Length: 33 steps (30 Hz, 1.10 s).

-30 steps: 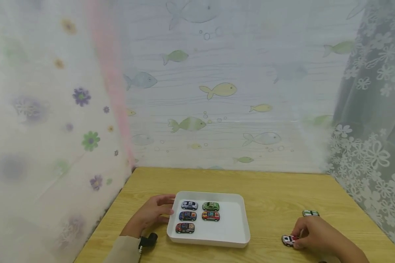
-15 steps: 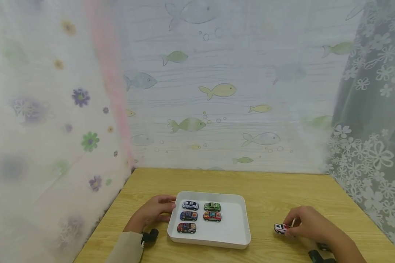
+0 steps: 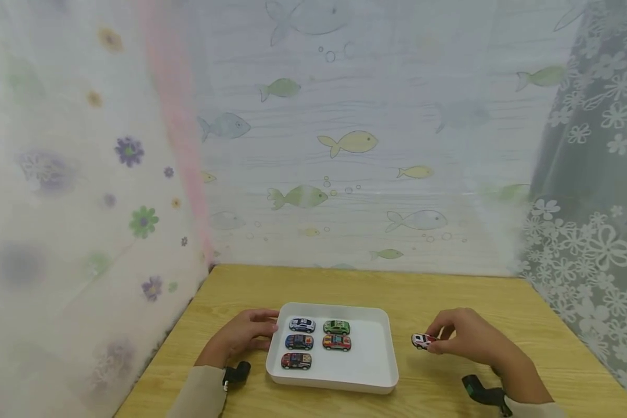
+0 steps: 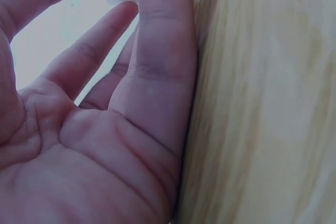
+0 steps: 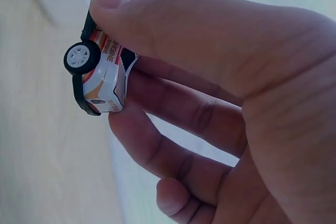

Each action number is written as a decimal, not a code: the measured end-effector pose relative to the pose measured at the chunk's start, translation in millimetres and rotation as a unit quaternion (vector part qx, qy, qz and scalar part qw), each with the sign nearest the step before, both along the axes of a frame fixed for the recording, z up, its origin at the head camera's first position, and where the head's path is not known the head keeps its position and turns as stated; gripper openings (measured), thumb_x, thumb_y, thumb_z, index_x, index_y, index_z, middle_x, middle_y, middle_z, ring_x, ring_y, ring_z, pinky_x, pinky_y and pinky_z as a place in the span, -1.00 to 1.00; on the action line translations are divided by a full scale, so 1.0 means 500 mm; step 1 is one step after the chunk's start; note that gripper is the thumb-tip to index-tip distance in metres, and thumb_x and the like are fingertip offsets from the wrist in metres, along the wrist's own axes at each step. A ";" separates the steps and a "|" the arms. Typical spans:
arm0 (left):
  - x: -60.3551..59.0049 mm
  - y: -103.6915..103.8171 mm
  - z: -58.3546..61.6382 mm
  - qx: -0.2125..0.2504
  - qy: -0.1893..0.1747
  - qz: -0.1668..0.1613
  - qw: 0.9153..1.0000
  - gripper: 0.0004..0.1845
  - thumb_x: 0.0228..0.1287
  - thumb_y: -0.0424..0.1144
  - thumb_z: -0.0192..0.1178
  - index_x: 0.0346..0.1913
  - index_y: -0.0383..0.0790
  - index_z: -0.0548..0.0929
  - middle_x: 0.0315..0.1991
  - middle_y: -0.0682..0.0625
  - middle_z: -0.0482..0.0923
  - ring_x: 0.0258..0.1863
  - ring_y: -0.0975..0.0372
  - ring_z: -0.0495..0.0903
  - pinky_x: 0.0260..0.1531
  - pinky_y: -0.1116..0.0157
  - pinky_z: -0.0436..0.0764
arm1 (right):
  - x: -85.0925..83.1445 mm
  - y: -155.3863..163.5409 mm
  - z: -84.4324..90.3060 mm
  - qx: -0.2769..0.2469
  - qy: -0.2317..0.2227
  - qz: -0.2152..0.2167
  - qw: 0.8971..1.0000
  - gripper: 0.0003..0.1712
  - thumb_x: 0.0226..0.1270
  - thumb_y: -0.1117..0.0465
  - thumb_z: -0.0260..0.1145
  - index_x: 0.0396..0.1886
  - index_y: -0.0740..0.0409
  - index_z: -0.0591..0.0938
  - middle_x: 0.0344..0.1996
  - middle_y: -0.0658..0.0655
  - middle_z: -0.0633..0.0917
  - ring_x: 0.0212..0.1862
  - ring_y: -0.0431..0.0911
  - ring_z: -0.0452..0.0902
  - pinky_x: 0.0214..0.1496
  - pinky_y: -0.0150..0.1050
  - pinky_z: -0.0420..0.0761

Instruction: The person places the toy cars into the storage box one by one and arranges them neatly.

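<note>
The table (image 3: 433,293) bears a tray (image 3: 370,351) between hands, left (image 3: 247,334) loose, right (image 3: 467,335) pinching a car (image 3: 420,341).

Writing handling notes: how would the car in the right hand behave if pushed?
The car would probably roll, given its wheels. It seems stiff: pinched by the right hand, it shows no bend. Its low shape suggests little tipping.

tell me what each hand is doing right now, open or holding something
Left hand: open, at the tray's left side.
Right hand: closed, holding the white-red car.
</note>
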<state>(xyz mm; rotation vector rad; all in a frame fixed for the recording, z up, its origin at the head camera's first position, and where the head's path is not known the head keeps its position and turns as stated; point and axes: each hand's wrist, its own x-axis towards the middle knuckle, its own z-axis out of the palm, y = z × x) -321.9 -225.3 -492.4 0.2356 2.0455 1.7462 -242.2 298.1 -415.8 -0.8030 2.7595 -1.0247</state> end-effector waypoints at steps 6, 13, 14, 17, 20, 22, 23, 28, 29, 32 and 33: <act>-0.011 -0.008 0.003 -0.003 0.002 -0.001 1.000 -0.36 0.41 -0.15 0.35 0.46 -0.31 0.46 0.30 -0.20 0.59 0.08 0.11 0.70 -0.02 0.13 0.77 | -0.021 -0.053 0.011 -0.018 0.018 0.004 1.000 -0.77 0.24 -0.04 0.56 -0.17 -0.10 0.81 -0.21 -0.09 0.77 -0.25 -0.27 0.68 -0.30 -0.31 0.67; -0.024 -0.012 -0.003 0.007 -0.005 0.018 1.000 -0.38 0.38 -0.21 0.38 0.42 -0.35 0.51 0.30 -0.22 0.59 0.12 0.09 0.70 0.02 0.09 0.76 | -0.043 -0.101 0.022 -0.016 0.042 0.003 0.999 -0.81 0.23 -0.03 0.57 -0.19 -0.15 0.82 -0.23 -0.14 0.76 -0.25 -0.27 0.68 -0.28 -0.31 0.68; -0.026 -0.012 -0.004 0.011 -0.006 0.020 1.000 -0.39 0.37 -0.22 0.38 0.42 -0.36 0.51 0.31 -0.23 0.59 0.12 0.09 0.69 0.02 0.08 0.76 | -0.045 -0.109 0.024 -0.016 0.048 0.004 0.999 -0.81 0.23 -0.03 0.57 -0.19 -0.16 0.82 -0.23 -0.15 0.76 -0.25 -0.27 0.68 -0.27 -0.31 0.68; -0.029 -0.012 0.000 0.022 -0.007 0.020 1.000 -0.40 0.37 -0.25 0.38 0.41 -0.36 0.51 0.33 -0.24 0.57 0.14 0.09 0.68 0.03 0.07 0.75 | -0.052 -0.132 0.030 -0.014 0.064 0.006 0.998 -0.82 0.23 -0.02 0.57 -0.19 -0.17 0.82 -0.24 -0.17 0.76 -0.24 -0.27 0.67 -0.25 -0.31 0.68; -0.033 -0.013 0.004 0.032 -0.008 0.017 0.999 -0.42 0.39 -0.28 0.36 0.42 -0.35 0.51 0.34 -0.25 0.56 0.15 0.07 0.69 0.03 0.06 0.75 | -0.059 -0.150 0.029 -0.013 0.061 0.010 0.998 -0.82 0.24 -0.01 0.57 -0.18 -0.16 0.83 -0.23 -0.17 0.76 -0.24 -0.27 0.67 -0.23 -0.31 0.69; -0.035 -0.013 0.005 0.039 -0.008 0.015 0.999 -0.42 0.39 -0.30 0.35 0.42 -0.35 0.50 0.35 -0.26 0.55 0.14 0.05 0.69 0.03 0.05 0.75 | -0.063 -0.160 0.026 -0.010 0.057 0.010 0.998 -0.83 0.23 0.00 0.58 -0.19 -0.15 0.83 -0.24 -0.16 0.76 -0.24 -0.27 0.66 -0.22 -0.32 0.69; -0.036 -0.013 0.006 0.041 -0.009 0.014 0.999 -0.42 0.40 -0.31 0.34 0.43 -0.36 0.49 0.35 -0.26 0.54 0.14 0.05 0.69 0.03 0.06 0.75 | -0.065 -0.163 0.024 -0.008 0.055 0.009 0.998 -0.83 0.23 0.00 0.58 -0.19 -0.15 0.83 -0.24 -0.17 0.75 -0.24 -0.27 0.66 -0.22 -0.32 0.69; -0.043 -0.014 0.004 0.043 -0.017 0.018 0.999 -0.40 0.37 -0.31 0.37 0.43 -0.35 0.50 0.35 -0.25 0.55 0.12 0.05 0.70 0.03 0.06 0.75 | -0.070 -0.184 0.011 -0.008 0.050 0.006 0.999 -0.84 0.22 0.02 0.59 -0.22 -0.15 0.83 -0.26 -0.18 0.74 -0.25 -0.28 0.65 -0.23 -0.33 0.67; -0.044 -0.014 0.004 0.042 -0.018 0.019 0.999 -0.40 0.36 -0.31 0.38 0.42 -0.34 0.50 0.34 -0.25 0.55 0.12 0.06 0.70 0.03 0.06 0.76 | -0.071 -0.189 0.008 -0.009 0.049 0.007 0.999 -0.84 0.22 0.02 0.59 -0.22 -0.15 0.83 -0.26 -0.18 0.74 -0.26 -0.28 0.65 -0.23 -0.33 0.67; -0.048 -0.016 0.003 0.037 -0.024 0.021 0.999 -0.38 0.34 -0.29 0.41 0.42 -0.32 0.51 0.34 -0.22 0.55 0.11 0.07 0.70 0.03 0.07 0.76 | -0.074 -0.208 0.001 -0.009 0.045 0.016 0.999 -0.84 0.24 0.02 0.58 -0.20 -0.13 0.84 -0.26 -0.17 0.74 -0.26 -0.29 0.66 -0.20 -0.33 0.68; -0.049 -0.017 0.004 0.037 -0.024 0.021 0.999 -0.38 0.34 -0.29 0.41 0.42 -0.32 0.51 0.34 -0.22 0.55 0.11 0.07 0.69 0.03 0.07 0.76 | -0.075 -0.214 -0.001 -0.008 0.044 0.018 0.999 -0.84 0.24 0.02 0.57 -0.20 -0.12 0.84 -0.26 -0.17 0.74 -0.26 -0.29 0.66 -0.19 -0.33 0.68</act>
